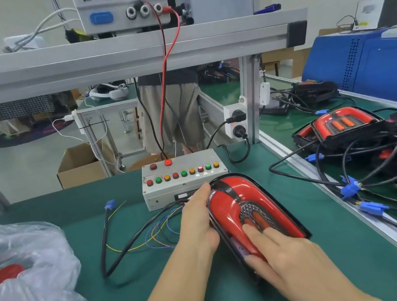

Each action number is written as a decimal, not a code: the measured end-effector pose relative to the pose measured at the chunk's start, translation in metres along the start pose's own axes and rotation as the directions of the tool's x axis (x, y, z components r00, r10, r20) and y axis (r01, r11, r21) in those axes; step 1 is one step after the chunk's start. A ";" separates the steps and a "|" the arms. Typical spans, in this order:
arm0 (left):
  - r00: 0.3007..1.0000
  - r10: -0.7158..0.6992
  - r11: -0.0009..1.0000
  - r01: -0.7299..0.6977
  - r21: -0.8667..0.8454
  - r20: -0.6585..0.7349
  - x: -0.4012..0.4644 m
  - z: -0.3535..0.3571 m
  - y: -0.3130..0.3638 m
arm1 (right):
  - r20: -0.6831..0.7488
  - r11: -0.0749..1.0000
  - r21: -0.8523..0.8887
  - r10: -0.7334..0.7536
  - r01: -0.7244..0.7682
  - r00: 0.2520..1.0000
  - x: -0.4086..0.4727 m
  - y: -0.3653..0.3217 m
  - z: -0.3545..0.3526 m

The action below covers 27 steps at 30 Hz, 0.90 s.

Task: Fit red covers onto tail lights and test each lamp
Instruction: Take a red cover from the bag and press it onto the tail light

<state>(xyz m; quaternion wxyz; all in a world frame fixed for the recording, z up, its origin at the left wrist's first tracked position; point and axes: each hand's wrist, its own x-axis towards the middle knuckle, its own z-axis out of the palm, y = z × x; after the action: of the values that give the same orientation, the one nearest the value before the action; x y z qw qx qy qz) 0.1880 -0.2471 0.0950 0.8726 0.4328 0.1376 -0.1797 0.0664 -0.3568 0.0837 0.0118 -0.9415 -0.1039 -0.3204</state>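
Green matting (244, 298) covers the bench, under an aluminium frame carrying a power supply (122, 4).

**Position.** One tail light (249, 214) lies on the mat directly in front of the test box (184, 179), its red cover uppermost and seemingly seated.

**Grip.** The left hand (198, 226) lies along the lamp's left edge, fingers straight, steadying it rather than clasping it. The right hand (278, 250) presses flat on the cover near its lower end, fingers extended; nothing is clenched.

**Risks (judged).**
- Uneven pressure: both hands bear on the left and lower parts, so the far right edge of the cover may stay unseated. Whether its clips have engaged cannot be seen.
- Pinched lead: the black cable (119, 251) and loose coloured wires (159, 233) run close beside the lamp's left side and could be trapped under the housing or tugged from the box.
- Sliding: pressing at an angle may push the lamp into the box.

**Count.**
- Lamps in hand: one.
- Lamps on the right-hand bench (342, 129): at least two; the pile hides the rest.
- Box buttons: two in the upper row, nine in the lower.
- Supply terminals: three.
- Plastic bags (29, 294): one, with something red inside.
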 end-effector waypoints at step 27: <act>0.967 0.254 0.961 -0.252 -0.111 0.007 -0.016 -0.003 0.011 | 0.781 -0.226 0.591 0.401 -0.774 0.479 -0.023 0.019 -0.004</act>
<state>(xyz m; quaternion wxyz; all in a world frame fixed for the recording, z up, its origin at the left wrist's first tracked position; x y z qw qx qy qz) 0.1782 -0.2357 0.1068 0.9122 0.3964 0.0816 -0.0635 0.0505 -0.3799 0.0740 0.7243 -0.6601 0.1980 0.0194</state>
